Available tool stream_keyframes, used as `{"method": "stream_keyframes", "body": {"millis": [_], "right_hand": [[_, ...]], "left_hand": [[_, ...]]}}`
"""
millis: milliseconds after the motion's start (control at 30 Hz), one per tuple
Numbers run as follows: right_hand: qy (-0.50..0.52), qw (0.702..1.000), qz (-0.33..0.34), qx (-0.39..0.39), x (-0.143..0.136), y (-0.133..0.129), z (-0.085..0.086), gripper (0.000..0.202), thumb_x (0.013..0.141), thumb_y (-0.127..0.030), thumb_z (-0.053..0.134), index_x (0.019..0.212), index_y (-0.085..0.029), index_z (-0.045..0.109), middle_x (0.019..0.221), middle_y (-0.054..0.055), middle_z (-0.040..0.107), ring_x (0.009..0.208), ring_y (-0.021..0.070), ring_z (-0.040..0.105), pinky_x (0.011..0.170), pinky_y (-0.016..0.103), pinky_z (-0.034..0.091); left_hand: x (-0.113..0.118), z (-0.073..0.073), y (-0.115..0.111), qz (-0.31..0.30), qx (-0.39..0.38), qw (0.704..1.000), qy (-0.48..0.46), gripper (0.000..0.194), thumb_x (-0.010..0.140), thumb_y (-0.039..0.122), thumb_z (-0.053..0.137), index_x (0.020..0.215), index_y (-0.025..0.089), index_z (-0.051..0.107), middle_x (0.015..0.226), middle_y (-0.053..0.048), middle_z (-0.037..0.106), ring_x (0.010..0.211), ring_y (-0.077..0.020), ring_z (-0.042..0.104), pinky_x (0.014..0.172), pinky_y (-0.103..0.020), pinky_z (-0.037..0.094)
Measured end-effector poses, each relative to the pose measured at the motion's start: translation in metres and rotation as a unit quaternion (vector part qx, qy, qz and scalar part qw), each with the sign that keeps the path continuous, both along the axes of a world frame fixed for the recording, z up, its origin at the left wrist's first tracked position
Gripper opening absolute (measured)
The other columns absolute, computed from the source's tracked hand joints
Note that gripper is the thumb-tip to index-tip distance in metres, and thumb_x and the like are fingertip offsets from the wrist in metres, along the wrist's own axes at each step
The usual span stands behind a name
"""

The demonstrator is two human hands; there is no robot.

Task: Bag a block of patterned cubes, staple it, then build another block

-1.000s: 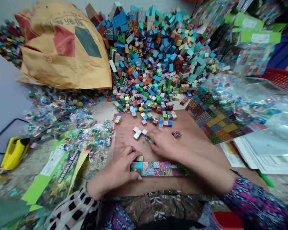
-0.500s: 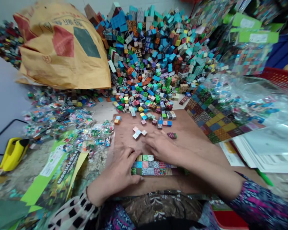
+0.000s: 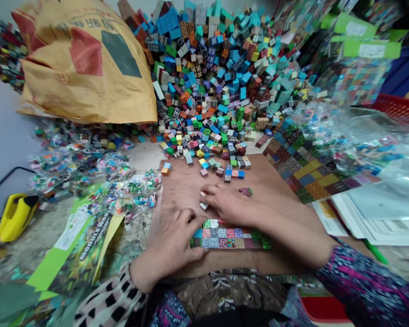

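Rows of small printed cube blocks [image 3: 221, 238] lie pressed together in a flat mosaic near the board's front edge. My left hand [image 3: 170, 238] is at the mosaic's left end, thumb and forefinger bracketing it on its near and far sides. Just beyond the mosaic, my right hand [image 3: 230, 204] curls its fingers over a few pale blocks [image 3: 203, 206]; most of them are hidden beneath the fingers. A dark red block piece [image 3: 245, 191] lies behind that hand. Blue and red blocks [image 3: 234, 173] sit farther back on the brown board [image 3: 180, 181].
A large heap of mixed blocks [image 3: 221, 86] rises at the back beside a yellow sack [image 3: 88, 68]. Bagged small figures [image 3: 88, 159] and a yellow-black tool [image 3: 17, 218] lie left. To the right are a plastic-wrapped block panel [image 3: 310, 172], papers [image 3: 378, 222] and a red basket [image 3: 402, 111].
My right hand has closed over the loose pale blocks, which lay uncovered before, and drawn them nearer the mosaic. My left hand has shifted slightly right along with the mosaic.
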State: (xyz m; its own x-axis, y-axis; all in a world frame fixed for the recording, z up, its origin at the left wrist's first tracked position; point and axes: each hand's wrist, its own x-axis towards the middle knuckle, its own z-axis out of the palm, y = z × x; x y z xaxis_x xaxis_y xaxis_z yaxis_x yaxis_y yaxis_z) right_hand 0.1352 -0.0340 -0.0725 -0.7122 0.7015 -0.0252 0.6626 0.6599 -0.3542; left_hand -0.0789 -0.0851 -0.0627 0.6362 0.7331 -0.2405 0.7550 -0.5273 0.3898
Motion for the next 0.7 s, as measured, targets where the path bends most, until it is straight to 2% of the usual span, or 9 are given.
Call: {"method": "stream_keyframes", "body": {"millis": [167,333,533,600,700], "right_hand": [[0.0,0.999,-0.041,-0.009,0.021,-0.025,-0.005,0.039,0.088,-0.019,0.057,0.126,-0.02,0.06,0.118,0.013,0.058,0.101,0.0249,0.055,0.082,0.035,0.042],[-0.014,0.997,-0.072,-0.003,0.035,-0.034,-0.001,0.023,0.094,-0.022,0.049,0.107,-0.018,0.068,0.1,0.011,0.06,0.089,0.0221,0.054,0.076,0.033,0.041],[-0.005,0.995,-0.094,-0.043,0.04,-0.035,-0.002,0.023,0.095,-0.024,0.049,0.105,-0.018,0.068,0.101,0.011,0.06,0.088,0.0207,0.056,0.075,0.033,0.044],[0.005,0.994,-0.099,-0.042,0.039,-0.035,0.002,0.025,0.096,-0.024,0.047,0.108,-0.019,0.068,0.103,0.011,0.06,0.089,0.0205,0.057,0.075,0.033,0.045],[0.029,0.993,-0.113,-0.015,0.04,-0.037,0.02,0.025,0.096,-0.022,0.045,0.105,-0.018,0.068,0.11,0.012,0.06,0.093,0.0195,0.058,0.079,0.032,0.046]], "left_hand": [[0.0,0.001,-0.001,-0.006,0.001,1.0,0.021,0.061,0.076,0.035,0.07,0.133,0.023,0.055,0.122,-0.011,0.053,0.112,-0.0329,0.05,0.096,-0.051,0.044],[0.001,0.002,-0.001,-0.004,0.006,1.0,0.027,0.061,0.076,0.035,0.07,0.133,0.022,0.055,0.123,-0.011,0.053,0.112,-0.0325,0.05,0.096,-0.05,0.045],[-0.001,-0.003,-0.002,-0.004,0.03,0.999,0.026,0.06,0.076,0.035,0.07,0.133,0.024,0.055,0.121,-0.01,0.054,0.111,-0.0316,0.051,0.096,-0.05,0.044],[-0.001,-0.005,-0.002,-0.009,0.043,0.999,0.028,0.06,0.075,0.036,0.07,0.132,0.025,0.055,0.12,-0.009,0.054,0.11,-0.0319,0.051,0.096,-0.051,0.043],[-0.003,-0.006,-0.002,-0.011,0.046,0.998,0.03,0.061,0.075,0.037,0.07,0.133,0.025,0.054,0.121,-0.009,0.054,0.111,-0.0326,0.05,0.096,-0.052,0.043]]}}
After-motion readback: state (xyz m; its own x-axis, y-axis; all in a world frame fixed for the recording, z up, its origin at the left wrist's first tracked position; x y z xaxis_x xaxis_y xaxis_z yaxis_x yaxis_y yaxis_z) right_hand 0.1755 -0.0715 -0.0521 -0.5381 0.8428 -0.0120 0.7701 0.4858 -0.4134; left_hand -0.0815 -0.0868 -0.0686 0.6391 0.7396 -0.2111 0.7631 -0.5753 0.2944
